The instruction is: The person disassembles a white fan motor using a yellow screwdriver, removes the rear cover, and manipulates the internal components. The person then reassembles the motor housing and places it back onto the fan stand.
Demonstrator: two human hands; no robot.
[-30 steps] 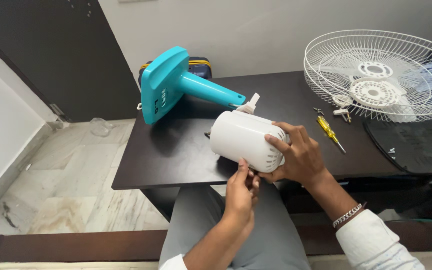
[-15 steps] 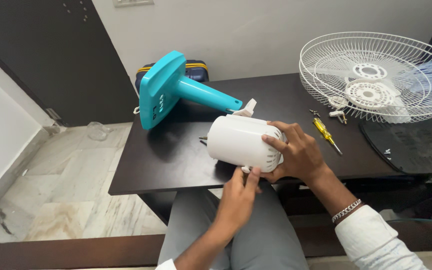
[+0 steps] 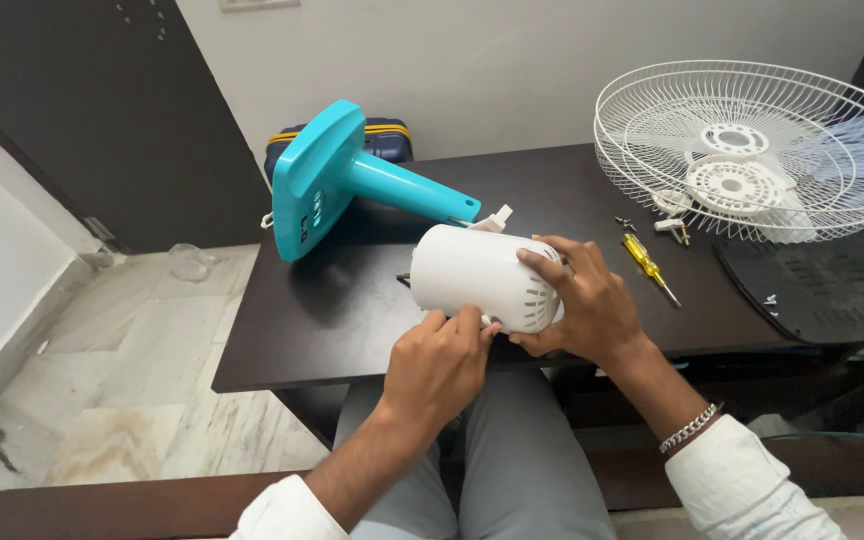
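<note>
While the head camera looks down over a dark table [image 3: 332, 320], the white motor housing [image 3: 477, 275] of a fan sits at the middle of the frame, lying on its side just above the table's near edge. At its right end the right hand [image 3: 587, 305] is wrapped around it, fingers curled over the slotted top and thumb underneath, gripping it. Just below centre, the left hand [image 3: 437, 365] presses its bent fingertips against the housing's lower rim, half closed; whether it pinches anything small there I cannot tell. Toward the upper left of the frame a teal fan stand [image 3: 337, 180] lies tipped over, its neck pointing right toward the housing and ending just beside it. A white wire fan guard [image 3: 752, 150] fills the upper right, resting on the table. Between the guard and the right hand lies a yellow screwdriver [image 3: 647, 265]. Grey trouser legs [image 3: 522, 460] show at the bottom centre.
</note>
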